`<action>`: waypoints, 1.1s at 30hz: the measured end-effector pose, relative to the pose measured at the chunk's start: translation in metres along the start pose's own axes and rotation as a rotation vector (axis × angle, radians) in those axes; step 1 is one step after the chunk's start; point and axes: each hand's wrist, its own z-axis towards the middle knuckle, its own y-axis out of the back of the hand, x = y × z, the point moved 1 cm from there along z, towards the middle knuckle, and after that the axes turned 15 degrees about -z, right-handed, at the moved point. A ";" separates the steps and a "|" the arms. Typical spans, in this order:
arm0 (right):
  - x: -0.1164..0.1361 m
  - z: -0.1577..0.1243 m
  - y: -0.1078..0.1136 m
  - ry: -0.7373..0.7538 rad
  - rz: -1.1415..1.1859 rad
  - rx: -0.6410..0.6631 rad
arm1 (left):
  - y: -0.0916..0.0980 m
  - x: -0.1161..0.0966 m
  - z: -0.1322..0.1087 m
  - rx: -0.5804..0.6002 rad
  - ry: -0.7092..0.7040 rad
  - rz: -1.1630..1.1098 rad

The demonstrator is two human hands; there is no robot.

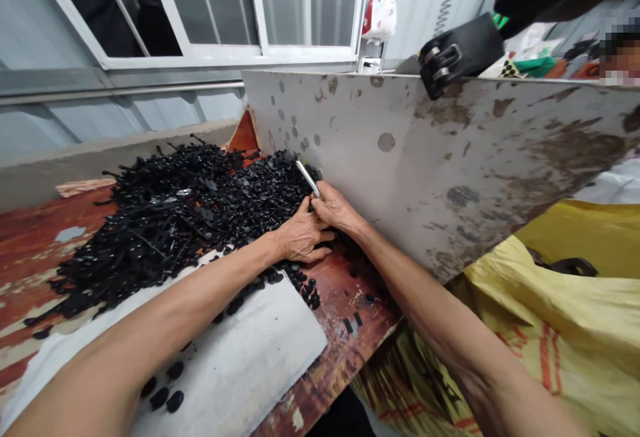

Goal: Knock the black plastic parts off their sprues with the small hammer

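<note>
A big heap of small black plastic parts (pixel 190 217) lies on a worn red table (pixel 30 244). My left hand (pixel 300 234) rests at the heap's right edge, fingers curled over some black pieces; what it grips is hidden. My right hand (pixel 333 207) sits right beside it, touching it, closed on a slim silver blade-like tool (pixel 307 178) that points up and to the left over the heap. Both forearms reach in from the bottom of the view.
A stained grey board (pixel 450 157) stands upright to the right of my hands. A white sheet (pixel 250 357) with a few loose black parts covers the table's near part. A yellow sack (pixel 565 330) lies at lower right. A window (pixel 210 4) is behind.
</note>
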 end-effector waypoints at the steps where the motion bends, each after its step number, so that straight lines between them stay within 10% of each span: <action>1: 0.004 -0.003 0.005 -0.013 0.003 -0.010 | 0.001 -0.003 -0.001 0.001 0.005 -0.002; 15: 0.027 -0.091 0.049 -0.159 0.298 -0.186 | -0.027 -0.078 0.038 -0.023 -0.252 -0.176; 24: 0.019 -0.152 0.044 -0.212 0.457 -0.126 | -0.002 -0.037 0.017 0.023 0.032 -0.074; 33: 0.009 -0.176 0.014 -0.308 0.632 0.135 | 0.024 -0.081 -0.022 0.181 0.227 -0.190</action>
